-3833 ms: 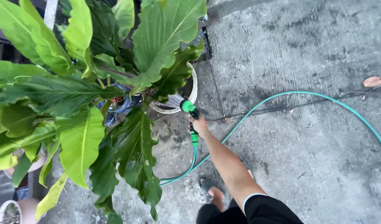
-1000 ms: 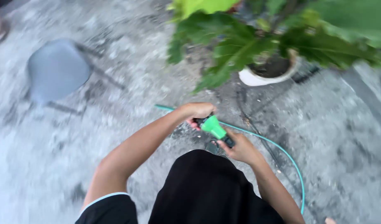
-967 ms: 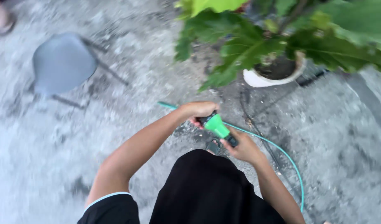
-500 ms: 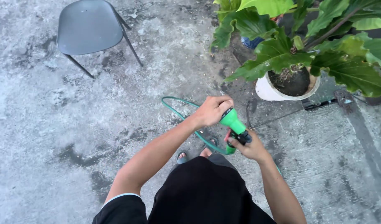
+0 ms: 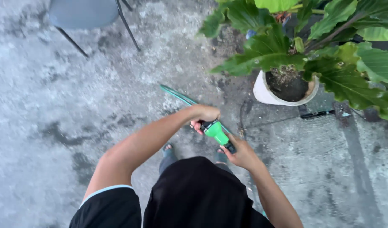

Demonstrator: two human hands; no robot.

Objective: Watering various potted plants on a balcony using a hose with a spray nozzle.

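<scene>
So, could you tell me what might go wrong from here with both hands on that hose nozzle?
1. The left hand wraps the tip of the green nozzle while the right hand grips its rear; if water comes on, it may spray the person.
2. The hose runs along the wet concrete close to the feet, a likely trip or slip.
3. The white pot stands near; a tugged hose might catch it.
</scene>
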